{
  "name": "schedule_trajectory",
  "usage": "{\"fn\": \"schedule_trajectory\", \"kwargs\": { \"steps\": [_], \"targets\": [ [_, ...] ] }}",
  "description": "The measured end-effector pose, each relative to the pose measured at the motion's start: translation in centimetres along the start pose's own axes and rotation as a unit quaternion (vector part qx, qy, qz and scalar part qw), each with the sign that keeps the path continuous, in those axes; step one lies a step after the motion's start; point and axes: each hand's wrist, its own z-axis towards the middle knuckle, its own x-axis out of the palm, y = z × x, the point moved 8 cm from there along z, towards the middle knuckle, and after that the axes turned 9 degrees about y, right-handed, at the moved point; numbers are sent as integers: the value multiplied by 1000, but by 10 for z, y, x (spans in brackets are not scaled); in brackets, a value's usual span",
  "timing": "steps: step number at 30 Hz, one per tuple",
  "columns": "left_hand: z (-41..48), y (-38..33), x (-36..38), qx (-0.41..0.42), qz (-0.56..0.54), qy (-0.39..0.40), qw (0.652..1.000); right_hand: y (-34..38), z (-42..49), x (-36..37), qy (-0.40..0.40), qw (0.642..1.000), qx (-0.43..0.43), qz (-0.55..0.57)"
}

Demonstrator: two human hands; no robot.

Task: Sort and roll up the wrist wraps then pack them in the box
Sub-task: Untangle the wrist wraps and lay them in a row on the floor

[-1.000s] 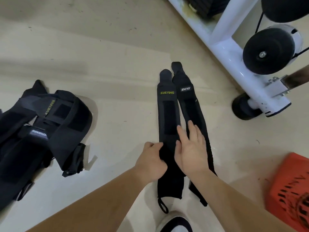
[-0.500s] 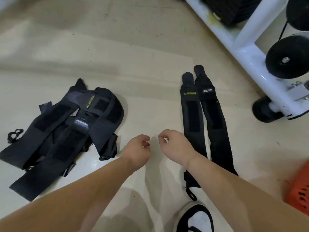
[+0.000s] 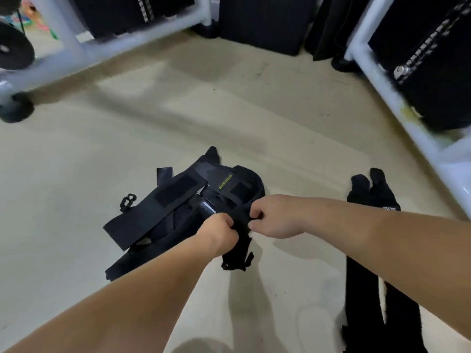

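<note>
A tangled pile of black wrist wraps (image 3: 163, 212) lies on the beige floor in the middle of the view. My left hand (image 3: 219, 231) and my right hand (image 3: 272, 217) are both closed on one black wrap (image 3: 240, 220) at the pile's right edge; its loose end hangs down below my fists. Two more black wraps (image 3: 364, 276) lie flat side by side on the right, partly hidden under my right forearm. No box is in view.
White tube frames (image 3: 397, 98) of gym racks with black weight stacks stand at the back and right. A black round foot (image 3: 15, 110) and a black weight disc (image 3: 12, 47) are at the far left. Bare floor surrounds the pile.
The view has swung left and both hands moved from the two flat wraps over to the tangled pile, where they took hold of one wrap. The orange crate has left the view.
</note>
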Motion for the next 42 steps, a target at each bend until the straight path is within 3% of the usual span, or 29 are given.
{"fn": "schedule_trajectory", "kwargs": {
  "steps": [2,4,7,13,17,22,24,29,31,36,39,42],
  "targets": [
    [5,11,-8,-16,-29,15,999,9,22,-20,-12,1000,19,-20],
    [11,22,-14,-24,-69,15,997,4,52,-36,-101,993,34,56],
    [21,41,-22,-33,-110,5,993,-17,84,-30,-225,955,58,182],
    [32,61,-27,-25,-176,-37,983,-46,125,0,-205,953,53,218],
    [35,65,-31,-32,-251,-70,965,-59,133,1,-206,888,55,406],
    [33,69,-35,-43,-265,-65,961,-82,116,-1,-259,827,101,488],
    [31,65,-35,-43,-270,-68,959,-85,112,2,-231,807,111,532],
    [25,43,-29,-30,-328,-70,941,-79,106,9,-107,872,75,472],
    [24,39,-27,-43,-362,-72,928,-74,104,10,-67,880,58,467],
    [23,38,-24,-41,-395,-40,917,-52,110,20,49,848,13,528],
    [24,36,-19,-17,-374,20,927,-41,117,25,50,834,20,549],
    [27,43,-17,-21,-390,37,920,-42,132,19,-27,818,-1,575]
  ]
}}
